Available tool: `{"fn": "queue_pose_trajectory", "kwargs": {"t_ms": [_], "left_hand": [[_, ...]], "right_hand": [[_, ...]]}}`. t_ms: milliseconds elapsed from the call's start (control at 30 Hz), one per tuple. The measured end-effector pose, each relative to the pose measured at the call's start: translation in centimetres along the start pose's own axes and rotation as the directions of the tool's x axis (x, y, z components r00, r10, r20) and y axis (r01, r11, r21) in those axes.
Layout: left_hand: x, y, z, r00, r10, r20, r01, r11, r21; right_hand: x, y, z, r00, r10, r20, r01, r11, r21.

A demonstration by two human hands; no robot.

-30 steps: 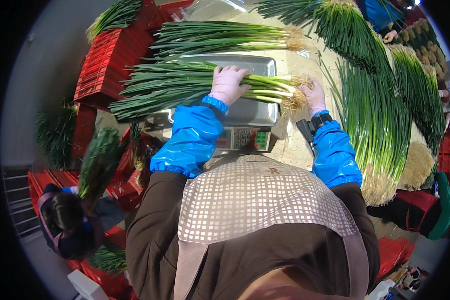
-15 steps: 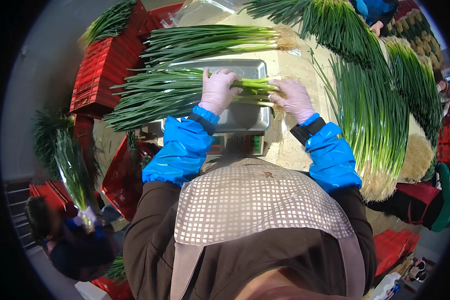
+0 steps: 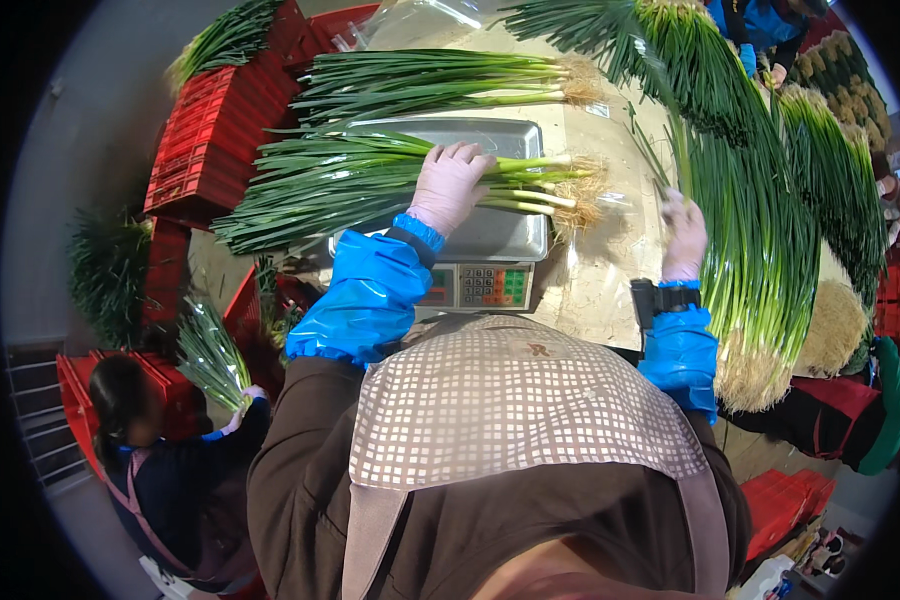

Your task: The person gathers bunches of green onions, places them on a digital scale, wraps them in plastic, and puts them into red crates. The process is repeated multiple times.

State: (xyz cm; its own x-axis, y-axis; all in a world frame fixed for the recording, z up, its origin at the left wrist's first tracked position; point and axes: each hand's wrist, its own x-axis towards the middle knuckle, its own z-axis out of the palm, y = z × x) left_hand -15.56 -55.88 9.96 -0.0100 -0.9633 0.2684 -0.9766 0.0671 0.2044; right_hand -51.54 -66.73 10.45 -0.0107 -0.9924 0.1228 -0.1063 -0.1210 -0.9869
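A bunch of spring onions (image 3: 315,185) lies across the metal pan of a weighing scale (image 3: 480,240), leaves to the left and pale roots to the right. My left hand (image 3: 448,185), in a pale pink glove, is closed over the upper stalks of this bunch. To the right of the pan, my gloved right hand (image 3: 683,240) is closed by the edge of a big spring onion pile (image 3: 760,250). A thin, blurred spring onion stalk (image 3: 681,150) rises from its fingers; its lower end is hidden by them.
Beyond the scale lies another spring onion bunch (image 3: 430,80). Red crates (image 3: 205,140) stand at the left. A co-worker (image 3: 170,480) at lower left holds a wrapped bunch (image 3: 213,350); another person's blue sleeve (image 3: 765,22) shows at far right. The scale's keypad (image 3: 492,287) faces me.
My right hand has left the root end of the bunch and moved right to the pile, closing on a stalk. My left hand stays on the bunch. The co-worker at lower left has shifted.
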Motion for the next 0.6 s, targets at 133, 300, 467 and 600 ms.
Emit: {"fn": "queue_pose_trajectory", "kwargs": {"t_ms": [133, 300, 467, 600], "left_hand": [[0.3, -0.1, 0.0, 0.991, 0.059, -0.118, -0.060, 0.998, -0.006], [0.8, 1.6, -4.5, 0.990, 0.113, -0.089, -0.103, 0.988, 0.116], [3.1, 4.3, -11.8, 0.802, 0.517, -0.297, -0.430, 0.847, 0.313], [3.3, 4.6, -16.8, 0.766, 0.517, -0.382, -0.325, 0.824, 0.465]], "right_hand": [[-1.2, 3.1, -6.9, 0.955, 0.166, -0.246, -0.251, 0.895, -0.370], [-3.9, -0.1, -4.4, 0.946, -0.317, 0.068, 0.249, 0.577, -0.778], [-3.3, -7.1, 4.5, 0.707, -0.524, 0.475, 0.706, 0.485, -0.517], [-3.6, -8.5, 7.7, 0.889, -0.083, 0.450, 0.193, 0.959, -0.206]]}}
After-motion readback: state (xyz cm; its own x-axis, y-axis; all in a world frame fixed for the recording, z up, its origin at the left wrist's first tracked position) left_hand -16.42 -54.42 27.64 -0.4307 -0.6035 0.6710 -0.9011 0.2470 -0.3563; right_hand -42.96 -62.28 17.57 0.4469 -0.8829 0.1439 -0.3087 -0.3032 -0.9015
